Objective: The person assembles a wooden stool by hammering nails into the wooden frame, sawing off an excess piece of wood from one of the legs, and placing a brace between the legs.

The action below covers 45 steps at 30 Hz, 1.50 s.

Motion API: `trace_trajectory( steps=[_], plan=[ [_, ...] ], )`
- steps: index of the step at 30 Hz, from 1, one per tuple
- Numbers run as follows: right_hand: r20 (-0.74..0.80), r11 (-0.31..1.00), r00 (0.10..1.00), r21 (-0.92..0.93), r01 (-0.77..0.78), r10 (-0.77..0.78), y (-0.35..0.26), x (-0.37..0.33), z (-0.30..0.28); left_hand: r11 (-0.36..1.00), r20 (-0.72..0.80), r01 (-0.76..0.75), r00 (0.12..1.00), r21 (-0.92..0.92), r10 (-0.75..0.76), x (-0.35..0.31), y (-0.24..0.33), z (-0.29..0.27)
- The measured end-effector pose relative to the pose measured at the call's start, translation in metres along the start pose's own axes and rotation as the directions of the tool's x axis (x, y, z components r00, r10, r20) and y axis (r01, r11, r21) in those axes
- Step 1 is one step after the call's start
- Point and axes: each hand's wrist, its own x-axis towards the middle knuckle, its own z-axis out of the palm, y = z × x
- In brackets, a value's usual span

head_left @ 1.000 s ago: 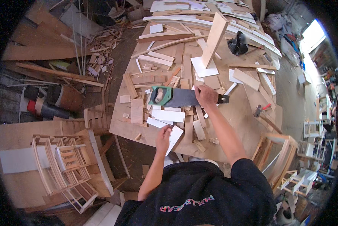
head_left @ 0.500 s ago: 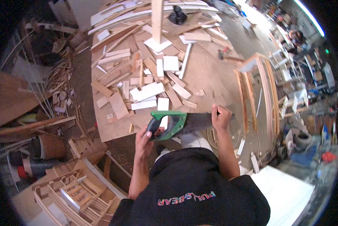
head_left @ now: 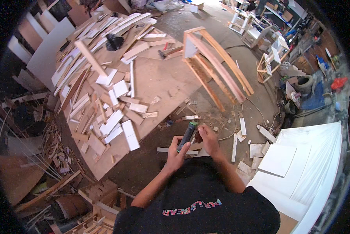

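Off the table's (head_left: 169, 80) near edge, one saw (head_left: 187, 136) is in the left hand (head_left: 177, 153), fingers grasping its handle, whose long axis slants away from the person and rightward. The right hand (head_left: 208, 140) curls beside it; whether it grips, I cannot tell. One black bag (head_left: 114, 42) lies on the table.

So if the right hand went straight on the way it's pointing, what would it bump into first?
Probably the green-and-black handsaw handle, just up and left of the right hand's fingertips. Depth is unclear, so they might already touch.
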Motion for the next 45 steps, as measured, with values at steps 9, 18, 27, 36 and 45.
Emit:
trace_trajectory(
  steps=[9, 18, 27, 36, 45],
  plan=[
    [-0.040, 0.825, 0.876, 0.359, -0.437, 0.481, 0.079, 0.016, -0.222, 0.850, 0.527, -0.300, 0.849, 0.434, 0.031, 0.099, -0.090, 0.221],
    [-0.249, 0.743, 0.764, 0.533, -0.405, 0.595, 0.093, 0.073, -0.433, 0.953, 0.472, -0.132, 0.882, 0.274, -0.013, 0.182, 0.055, 0.305],
    [-0.121, 0.917, 0.914, 0.155, -0.368, 0.387, 0.027, 0.240, -0.448, 0.864, -0.357, -0.211, 0.846, 0.458, 0.396, 0.335, 0.134, 0.284],
    [0.132, 0.966, 0.962, -0.139, -0.220, 0.238, -0.036, 0.370, -0.486, 0.337, -0.294, 0.067, 0.663, 0.939, 0.688, 0.534, 0.127, 0.169],
    [0.326, 0.955, 0.899, -0.075, -0.286, 0.294, -0.066, 0.487, -0.490, 0.185, -0.459, 0.424, 0.860, 0.886, 0.225, 0.595, 0.161, 0.163]
  ],
)
